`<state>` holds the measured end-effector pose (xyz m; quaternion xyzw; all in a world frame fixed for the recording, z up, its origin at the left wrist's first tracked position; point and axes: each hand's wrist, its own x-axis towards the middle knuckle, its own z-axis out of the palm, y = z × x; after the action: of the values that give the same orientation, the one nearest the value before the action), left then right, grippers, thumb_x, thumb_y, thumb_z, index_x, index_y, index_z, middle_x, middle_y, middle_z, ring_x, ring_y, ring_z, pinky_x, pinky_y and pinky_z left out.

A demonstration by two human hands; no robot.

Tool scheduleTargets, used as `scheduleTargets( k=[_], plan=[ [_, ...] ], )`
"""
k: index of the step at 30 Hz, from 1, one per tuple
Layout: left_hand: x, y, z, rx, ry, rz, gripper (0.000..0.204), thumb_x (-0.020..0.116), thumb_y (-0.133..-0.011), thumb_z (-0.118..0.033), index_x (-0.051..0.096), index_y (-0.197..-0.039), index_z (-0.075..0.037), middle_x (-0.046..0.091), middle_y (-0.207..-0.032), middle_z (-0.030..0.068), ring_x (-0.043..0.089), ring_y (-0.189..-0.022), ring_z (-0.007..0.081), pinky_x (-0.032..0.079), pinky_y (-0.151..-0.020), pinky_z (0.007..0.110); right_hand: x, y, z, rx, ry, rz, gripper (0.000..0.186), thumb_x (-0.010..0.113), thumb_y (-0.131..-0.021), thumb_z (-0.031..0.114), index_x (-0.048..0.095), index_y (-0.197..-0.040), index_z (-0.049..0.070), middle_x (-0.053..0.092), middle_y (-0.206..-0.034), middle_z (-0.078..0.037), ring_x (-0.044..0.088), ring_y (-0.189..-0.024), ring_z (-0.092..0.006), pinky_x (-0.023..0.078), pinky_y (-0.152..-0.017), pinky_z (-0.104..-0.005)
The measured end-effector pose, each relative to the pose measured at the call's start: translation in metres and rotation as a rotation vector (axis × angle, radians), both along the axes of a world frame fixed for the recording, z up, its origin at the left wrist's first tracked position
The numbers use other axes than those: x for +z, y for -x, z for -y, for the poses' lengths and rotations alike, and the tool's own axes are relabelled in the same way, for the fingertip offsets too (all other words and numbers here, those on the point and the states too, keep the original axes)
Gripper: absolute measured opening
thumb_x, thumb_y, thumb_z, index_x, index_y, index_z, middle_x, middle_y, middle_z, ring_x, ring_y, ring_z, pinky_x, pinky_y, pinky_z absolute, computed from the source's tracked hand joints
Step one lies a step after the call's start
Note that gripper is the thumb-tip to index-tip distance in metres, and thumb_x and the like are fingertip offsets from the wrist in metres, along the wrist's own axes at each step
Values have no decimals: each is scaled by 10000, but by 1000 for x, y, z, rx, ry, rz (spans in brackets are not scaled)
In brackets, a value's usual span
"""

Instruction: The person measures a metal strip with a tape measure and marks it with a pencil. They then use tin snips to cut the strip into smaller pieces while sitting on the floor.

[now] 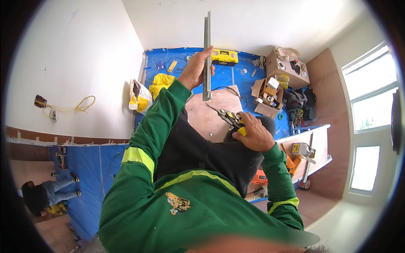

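My left hand [196, 71] is raised in front of me and grips a long grey metal channel strip [207, 55], held upright. Lower and to the right, my right hand [254, 134] is closed on the yellow-and-black handles of a pair of tin snips [226, 115]. The snips' blades point up-left toward the strip's lower end and stop a little short of it. Both of my arms are in green sleeves with yellow reflective bands.
Blue sheeting [236, 76] and a brown board [211, 116] cover the floor below. A yellow tool case [224, 56], open cardboard boxes [270, 95], an orange tool [291, 164] and a low platform [310, 145] lie around. Another person [46, 194] crouches at lower left.
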<state>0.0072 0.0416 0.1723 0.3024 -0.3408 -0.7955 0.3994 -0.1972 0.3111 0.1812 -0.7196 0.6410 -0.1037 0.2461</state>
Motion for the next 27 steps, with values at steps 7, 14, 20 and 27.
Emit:
scheduleTargets(
  k=[7,14,20,27],
  plan=[
    [-8,5,-7,245,53,14,512,788,-1047,-437,460,-1153,-57,552,-889,70,632,-602,151,564,-508,334,-22,-21,-6,-152,-103,346,675,789,-957,315,521,-1475,-25,619,-1347,-276,621,-1272,-470,492,-1095,-495],
    [-5,-10,-2,317,104,67,656,867,-984,-463,459,-1247,-22,580,-1021,95,698,-697,186,616,-574,367,-33,-24,-11,-226,-244,491,594,820,-953,301,591,-1392,-26,665,-1268,-212,651,-1207,-355,497,-1068,-445],
    [-2,-15,-4,307,174,101,677,880,-976,-448,444,-1240,-3,612,-1066,137,706,-687,197,627,-577,381,-38,-19,-4,-187,-455,776,514,820,-991,303,633,-1365,3,685,-1224,-96,640,-1195,-235,486,-1081,-389],
    [1,-17,-7,391,203,68,661,880,-979,-436,426,-1217,-19,616,-1026,124,690,-656,185,616,-557,359,-55,-33,4,-249,-546,1009,506,790,-1021,276,617,-1414,8,670,-1228,-52,619,-1175,-173,475,-1053,-334]
  ],
)
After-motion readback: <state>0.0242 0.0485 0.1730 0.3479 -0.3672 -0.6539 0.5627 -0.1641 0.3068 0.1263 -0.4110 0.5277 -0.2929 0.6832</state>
